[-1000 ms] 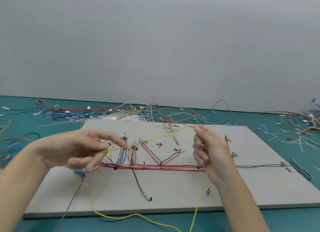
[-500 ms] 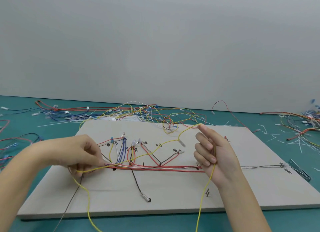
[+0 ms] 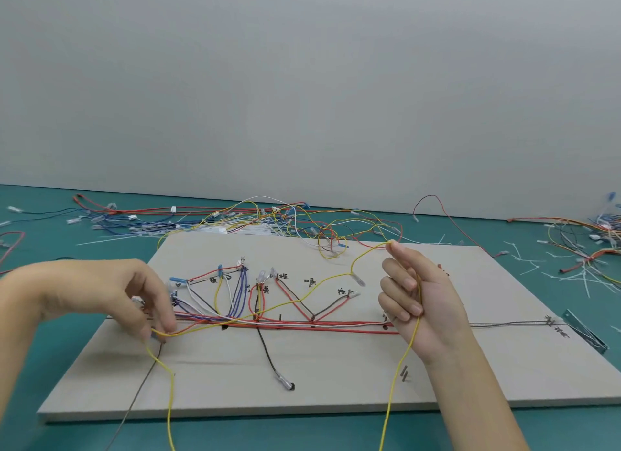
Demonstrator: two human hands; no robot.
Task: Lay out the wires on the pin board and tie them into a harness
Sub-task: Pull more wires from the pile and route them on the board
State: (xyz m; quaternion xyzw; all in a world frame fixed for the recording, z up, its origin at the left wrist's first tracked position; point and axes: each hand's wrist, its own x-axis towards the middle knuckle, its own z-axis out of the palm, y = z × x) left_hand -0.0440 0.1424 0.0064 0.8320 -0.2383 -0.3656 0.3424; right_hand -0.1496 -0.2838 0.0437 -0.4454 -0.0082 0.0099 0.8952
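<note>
board [image 3: 336,376]: flat on table [image 3: 50,316], centre, near edge toward viewer
laid wires [image 3: 302,324]: on board, trunk running L–R across mid, branches fanning toward far edge
loose wire pile [image 3: 235,215]: on table behind board, some ends spilling over far edge
2nd pile [image 3: 591,242]: table, far R of board
L hand [image 3: 100,296]: over board's L end
R hand [image 3: 420,302]: over board, R of centre

Bright, even, diffuse light fills the scene with no glare, and the flat pale grey pin board [image 3: 336,376] throws only a thin dark shadow along its near edge. Wide-angle distortion bows the teal tabletop [image 3: 50,316] at the sides; detail is slightly soft throughout.
</note>
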